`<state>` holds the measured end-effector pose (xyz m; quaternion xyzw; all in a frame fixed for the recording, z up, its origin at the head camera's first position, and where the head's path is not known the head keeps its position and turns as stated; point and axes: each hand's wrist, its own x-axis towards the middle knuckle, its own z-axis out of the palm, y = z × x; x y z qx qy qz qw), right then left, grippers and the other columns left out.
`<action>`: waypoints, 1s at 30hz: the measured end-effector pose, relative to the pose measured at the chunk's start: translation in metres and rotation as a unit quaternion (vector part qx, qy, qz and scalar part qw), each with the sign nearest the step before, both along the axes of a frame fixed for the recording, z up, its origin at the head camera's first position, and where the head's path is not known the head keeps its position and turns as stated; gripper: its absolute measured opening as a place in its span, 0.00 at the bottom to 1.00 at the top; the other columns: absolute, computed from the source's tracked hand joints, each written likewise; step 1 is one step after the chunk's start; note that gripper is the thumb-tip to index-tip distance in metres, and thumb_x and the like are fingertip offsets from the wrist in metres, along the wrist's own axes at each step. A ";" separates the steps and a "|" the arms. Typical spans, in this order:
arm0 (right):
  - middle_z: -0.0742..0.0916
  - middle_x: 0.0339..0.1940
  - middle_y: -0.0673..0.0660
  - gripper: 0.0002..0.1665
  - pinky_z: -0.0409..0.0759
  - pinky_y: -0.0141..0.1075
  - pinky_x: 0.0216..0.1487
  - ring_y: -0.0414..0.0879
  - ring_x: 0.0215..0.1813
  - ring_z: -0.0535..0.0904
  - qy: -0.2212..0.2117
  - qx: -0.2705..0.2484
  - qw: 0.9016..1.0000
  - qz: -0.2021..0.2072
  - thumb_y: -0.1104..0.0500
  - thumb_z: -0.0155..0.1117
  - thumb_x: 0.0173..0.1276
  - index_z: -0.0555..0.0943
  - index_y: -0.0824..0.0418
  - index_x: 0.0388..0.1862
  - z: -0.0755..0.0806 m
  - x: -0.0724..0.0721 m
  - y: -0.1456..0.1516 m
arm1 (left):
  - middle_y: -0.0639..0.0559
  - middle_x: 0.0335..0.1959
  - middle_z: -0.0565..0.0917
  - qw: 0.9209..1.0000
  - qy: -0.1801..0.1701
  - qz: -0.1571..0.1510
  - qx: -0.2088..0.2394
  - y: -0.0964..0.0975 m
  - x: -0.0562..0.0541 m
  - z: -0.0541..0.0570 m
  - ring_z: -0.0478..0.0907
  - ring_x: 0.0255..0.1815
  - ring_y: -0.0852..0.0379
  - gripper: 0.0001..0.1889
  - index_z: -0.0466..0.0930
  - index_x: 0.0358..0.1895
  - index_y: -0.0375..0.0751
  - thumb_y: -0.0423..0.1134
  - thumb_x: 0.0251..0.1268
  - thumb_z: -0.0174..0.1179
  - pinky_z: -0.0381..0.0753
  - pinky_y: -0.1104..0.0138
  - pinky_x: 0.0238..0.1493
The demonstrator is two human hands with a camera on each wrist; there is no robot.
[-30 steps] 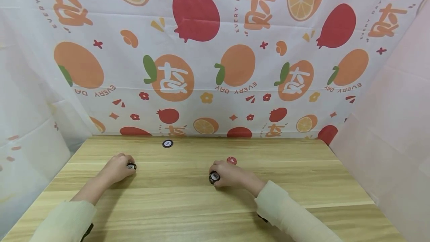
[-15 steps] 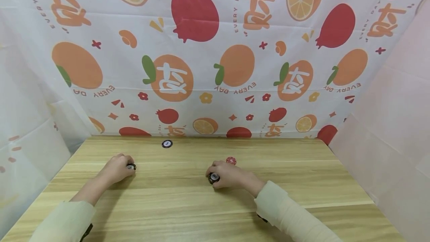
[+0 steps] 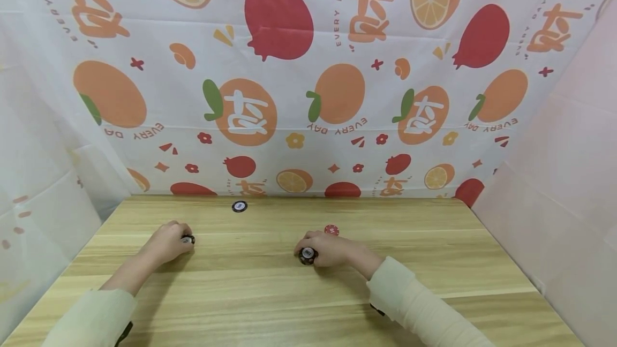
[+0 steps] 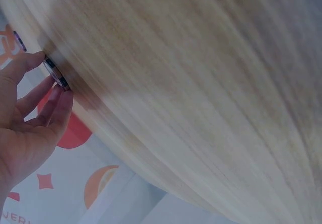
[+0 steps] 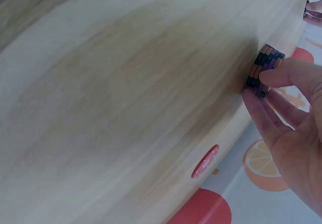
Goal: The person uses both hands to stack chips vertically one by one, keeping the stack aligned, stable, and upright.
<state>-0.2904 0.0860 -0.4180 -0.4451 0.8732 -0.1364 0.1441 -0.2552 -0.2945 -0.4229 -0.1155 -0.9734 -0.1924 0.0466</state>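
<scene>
My left hand (image 3: 167, 241) pinches a thin black poker chip (image 4: 56, 73) by its rim, thumb on one side and fingers on the other, at the left of the table. The chip touches or nearly touches the wood; I cannot tell if it is a single one. Near the table's middle, my right hand (image 3: 328, 249) grips a short stack of poker chips (image 5: 265, 70) between thumb and fingertips. Its edges show black, orange and purple bands, and the top chip (image 3: 307, 253) is black with a pale centre. A red poker chip (image 3: 331, 229) lies flat just behind the right hand.
Another dark poker chip (image 3: 239, 206) with a white centre lies flat near the back edge of the wooden table (image 3: 250, 293). A fruit-patterned cloth (image 3: 289, 95) hangs behind the table, and pale cloths hang at both sides.
The right thumb has shifted from the front of the stack toward its right side, showing more of the top chip. The left hand stays where it was.
</scene>
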 end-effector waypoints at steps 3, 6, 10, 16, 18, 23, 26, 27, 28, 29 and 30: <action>0.77 0.48 0.49 0.29 0.70 0.28 0.49 0.38 0.50 0.71 0.011 0.000 1.000 -0.003 0.74 0.61 0.53 0.78 0.52 0.53 0.000 0.001 0.000 | 0.37 0.29 0.75 1.000 0.002 0.000 0.000 0.000 0.000 0.000 0.73 0.30 0.45 0.13 0.77 0.33 0.22 0.31 0.44 0.62 0.73 0.51 0.34; 0.77 0.48 0.49 0.29 0.70 0.28 0.49 0.38 0.50 0.71 0.014 0.001 1.000 -0.009 0.74 0.61 0.53 0.79 0.52 0.52 0.000 0.002 -0.001 | 0.38 0.29 0.75 1.000 0.006 -0.001 -0.001 0.000 0.000 -0.001 0.73 0.30 0.45 0.13 0.77 0.33 0.22 0.31 0.44 0.62 0.73 0.51 0.34; 0.77 0.47 0.48 0.28 0.71 0.29 0.48 0.38 0.50 0.71 0.016 0.002 1.000 -0.014 0.74 0.62 0.53 0.79 0.51 0.51 -0.001 0.002 -0.001 | 0.38 0.29 0.74 1.000 0.007 0.000 -0.002 -0.001 -0.001 -0.002 0.73 0.30 0.44 0.14 0.77 0.33 0.23 0.31 0.43 0.63 0.73 0.51 0.35; 0.77 0.47 0.48 0.27 0.71 0.28 0.47 0.38 0.49 0.71 0.019 -0.002 1.000 -0.016 0.74 0.62 0.53 0.79 0.51 0.51 -0.002 0.003 -0.001 | 0.37 0.29 0.75 1.000 0.006 0.002 0.000 -0.001 -0.001 -0.002 0.73 0.30 0.43 0.14 0.77 0.33 0.23 0.31 0.43 0.63 0.73 0.50 0.35; 0.76 0.47 0.48 0.27 0.72 0.28 0.47 0.39 0.49 0.71 0.019 -0.005 1.000 -0.017 0.74 0.62 0.54 0.79 0.52 0.51 -0.002 0.003 0.000 | 0.37 0.29 0.75 1.000 0.006 0.003 0.001 -0.001 -0.001 -0.002 0.73 0.31 0.43 0.14 0.77 0.33 0.23 0.31 0.44 0.63 0.73 0.50 0.36; 0.76 0.47 0.48 0.27 0.72 0.28 0.47 0.38 0.49 0.71 0.025 -0.001 0.999 -0.019 0.73 0.62 0.54 0.78 0.51 0.51 -0.002 0.004 0.000 | 0.37 0.29 0.75 1.000 0.015 0.002 0.000 0.001 -0.001 -0.003 0.73 0.31 0.42 0.13 0.77 0.32 0.23 0.31 0.42 0.63 0.73 0.50 0.36; 0.76 0.47 0.48 0.27 0.72 0.28 0.46 0.38 0.49 0.70 0.027 0.001 0.999 -0.020 0.73 0.62 0.54 0.78 0.51 0.51 -0.002 0.006 0.000 | 0.39 0.27 0.75 1.000 0.021 -0.003 0.002 0.006 -0.001 -0.004 0.73 0.30 0.45 0.12 0.78 0.30 0.24 0.31 0.41 0.63 0.74 0.52 0.34; 0.76 0.47 0.48 0.27 0.72 0.28 0.46 0.38 0.49 0.70 0.028 0.002 0.999 -0.020 0.73 0.62 0.54 0.78 0.51 0.51 -0.002 0.006 0.000 | 0.40 0.27 0.75 1.000 0.022 -0.006 0.004 0.008 -0.001 -0.004 0.72 0.29 0.46 0.12 0.78 0.30 0.25 0.31 0.40 0.63 0.74 0.52 0.33; 0.76 0.46 0.48 0.26 0.72 0.28 0.46 0.38 0.49 0.70 0.030 0.002 0.999 -0.019 0.73 0.62 0.54 0.78 0.51 0.51 -0.003 0.006 0.000 | 0.40 0.27 0.76 1.000 0.021 -0.007 0.007 0.011 -0.001 -0.004 0.72 0.29 0.47 0.12 0.78 0.30 0.25 0.31 0.40 0.63 0.74 0.53 0.33; 0.76 0.46 0.48 0.26 0.72 0.28 0.46 0.38 0.49 0.70 0.032 0.002 0.999 -0.018 0.73 0.62 0.54 0.78 0.51 0.51 -0.003 0.007 0.000 | 0.41 0.27 0.76 1.000 0.018 -0.007 0.011 0.014 -0.001 -0.004 0.72 0.29 0.48 0.12 0.78 0.30 0.25 0.31 0.40 0.63 0.74 0.53 0.33; 0.76 0.46 0.48 0.27 0.72 0.28 0.46 0.38 0.49 0.70 0.034 0.001 0.999 -0.017 0.73 0.61 0.54 0.78 0.51 0.51 -0.003 0.007 0.000 | 0.42 0.27 0.76 1.000 0.016 -0.006 0.015 0.017 -0.001 -0.003 0.71 0.29 0.49 0.12 0.78 0.30 0.26 0.31 0.39 0.63 0.74 0.54 0.32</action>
